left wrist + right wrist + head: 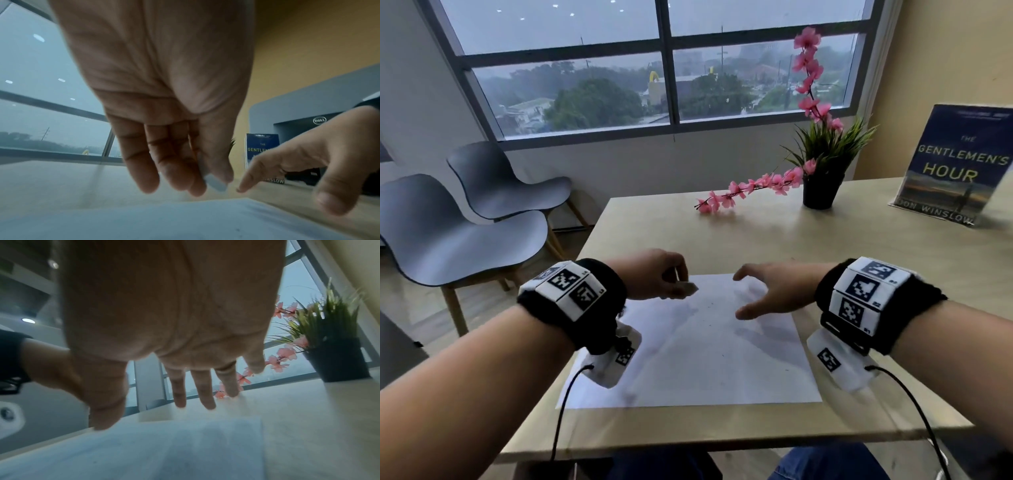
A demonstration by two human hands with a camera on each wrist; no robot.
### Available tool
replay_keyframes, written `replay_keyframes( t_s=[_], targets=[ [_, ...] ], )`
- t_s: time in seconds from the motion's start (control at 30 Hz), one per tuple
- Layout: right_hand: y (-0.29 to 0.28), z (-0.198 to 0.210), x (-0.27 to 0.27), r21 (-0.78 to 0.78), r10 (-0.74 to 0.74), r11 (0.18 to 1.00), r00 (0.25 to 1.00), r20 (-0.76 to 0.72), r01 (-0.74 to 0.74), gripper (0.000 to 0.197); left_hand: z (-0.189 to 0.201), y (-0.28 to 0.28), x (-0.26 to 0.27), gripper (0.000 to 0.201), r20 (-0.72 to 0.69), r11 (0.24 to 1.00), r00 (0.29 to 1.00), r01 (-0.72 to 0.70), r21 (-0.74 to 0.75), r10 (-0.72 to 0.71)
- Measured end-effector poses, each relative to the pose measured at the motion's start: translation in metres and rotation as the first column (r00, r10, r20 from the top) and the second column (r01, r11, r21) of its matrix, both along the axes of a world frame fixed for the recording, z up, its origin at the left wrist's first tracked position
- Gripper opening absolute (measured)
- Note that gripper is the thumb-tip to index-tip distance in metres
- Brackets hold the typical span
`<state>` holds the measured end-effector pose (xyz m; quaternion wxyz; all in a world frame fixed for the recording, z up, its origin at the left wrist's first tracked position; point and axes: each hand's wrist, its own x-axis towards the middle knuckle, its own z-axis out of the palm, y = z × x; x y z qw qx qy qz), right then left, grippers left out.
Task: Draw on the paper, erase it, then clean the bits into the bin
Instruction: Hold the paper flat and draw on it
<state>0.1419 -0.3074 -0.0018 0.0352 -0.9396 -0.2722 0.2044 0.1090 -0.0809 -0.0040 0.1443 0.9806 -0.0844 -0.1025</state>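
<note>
A white sheet of paper [688,359] lies flat on the wooden table [859,274] in front of me. My left hand [678,284] hovers over the sheet's far left part and pinches a small white eraser [690,287] between thumb and fingers. The left wrist view shows the eraser [216,183] poking out below the fingertips, just above the paper [164,219]. My right hand [742,294] hovers over the sheet's far right part with its fingers [203,394] spread and holding nothing. A few tiny dark specks [710,303] lie on the paper between the hands.
A black pot with a green plant [820,192] stands at the back of the table, and a pink flower branch [743,192] from it lies on the tabletop. A blue book [955,164] stands at the back right. Two grey chairs [465,233] are at the left.
</note>
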Motion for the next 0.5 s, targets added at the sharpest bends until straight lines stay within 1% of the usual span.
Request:
replay_keyframes(
  t_s=[0.07,0.13,0.17,0.23,0.3,0.33,0.37,0.4,0.43,0.47,0.5],
  targets=[
    [0.006,0.002,0.000,0.107,0.029,0.994,0.998,0.055,-0.035,0.067,-0.001,-0.009,0.006,0.027,-0.034,0.985,0.999,0.000,-0.173,-0.006],
    [0.013,0.002,0.000,0.226,0.036,0.973,0.998,0.055,-0.048,0.059,-0.003,-0.017,0.012,0.026,-0.085,0.946,0.995,0.023,-0.324,-0.054],
    [0.017,0.002,0.001,0.269,0.032,0.962,0.998,0.048,-0.044,0.051,-0.003,-0.020,0.016,0.027,-0.103,0.931,0.991,0.039,-0.363,-0.082],
    [0.021,-0.001,0.004,0.327,0.010,0.945,0.999,0.048,-0.025,0.033,-0.005,-0.024,0.021,0.027,-0.138,0.917,0.983,0.056,-0.394,-0.119],
    [0.020,-0.003,0.006,0.347,-0.017,0.938,0.999,0.029,0.006,0.027,-0.006,-0.024,0.024,0.022,-0.173,0.910,0.976,0.048,-0.412,-0.131],
    [0.018,-0.003,0.008,0.333,-0.022,0.943,0.999,0.025,0.013,0.027,-0.006,-0.024,0.027,0.018,-0.168,0.923,0.979,0.044,-0.383,-0.116],
    [0.014,-0.002,0.008,0.299,-0.020,0.954,0.999,0.030,0.010,0.027,-0.006,-0.021,0.029,0.017,-0.146,0.950,0.986,0.033,-0.310,-0.082],
    [0.010,-0.001,0.008,0.254,-0.015,0.967,0.999,0.043,0.004,0.026,-0.006,-0.018,0.031,0.024,-0.116,0.979,0.992,0.017,-0.202,-0.041],
    [0.006,0.000,0.009,0.204,-0.010,0.979,0.998,0.056,-0.001,0.027,-0.007,-0.014,0.033,0.037,-0.099,0.998,0.995,-0.002,-0.066,-0.005],
    [0.002,0.000,0.008,0.156,-0.006,0.988,0.998,0.059,-0.003,0.028,-0.008,-0.011,0.034,0.053,-0.109,0.997,0.994,-0.011,0.080,0.019],
    [-0.002,0.000,0.007,0.111,-0.003,0.994,0.999,0.052,-0.003,0.029,-0.011,-0.009,0.034,0.069,-0.148,0.978,0.988,-0.001,0.207,0.032]
  ],
)
